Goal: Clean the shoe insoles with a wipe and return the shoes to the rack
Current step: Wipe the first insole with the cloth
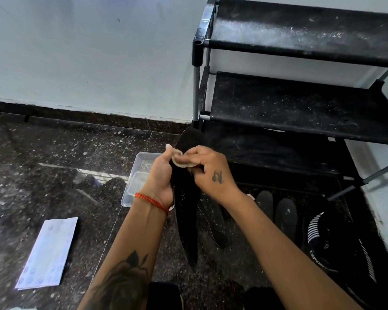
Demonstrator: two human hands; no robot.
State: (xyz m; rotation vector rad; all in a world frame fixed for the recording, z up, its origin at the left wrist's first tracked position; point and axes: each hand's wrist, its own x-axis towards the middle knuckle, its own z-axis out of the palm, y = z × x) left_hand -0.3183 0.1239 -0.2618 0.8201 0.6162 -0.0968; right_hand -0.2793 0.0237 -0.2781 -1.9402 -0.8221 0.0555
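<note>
At the centre of the frame the left hand (160, 175) is closed around the edge of a long black insole (185, 211), holding it nearly on end with its heel end hanging down toward the floor (54, 153). The right hand (213, 173) pinches a small, soiled wipe (180, 159) against the insole's upper part, fingers folded over it.

To do this step well, I'd say the left hand should brace the insole firmly behind the spot being rubbed, so it does not flex away, and the wipe should travel in long strokes from toe to heel. The pale specks lower down the insole suggest that stretch still needs work. The wipe looks grubby already; a fresh one may serve better.

Three more insoles (216, 222) lie on the floor at lower centre-right, and a black shoe (336, 242) with white stripes sits at the lower right. The rack (300, 48) fills the upper right, its shelves dusty and bare where visible.

Much is unclear. The clear tub (134, 180) is half hidden behind the left wrist, its contents unreadable. The pale packet (48, 251) at the lower left may hold wipes; I can't tell. The shoe's lettering is cut short, and any second shoe is out of view.
</note>
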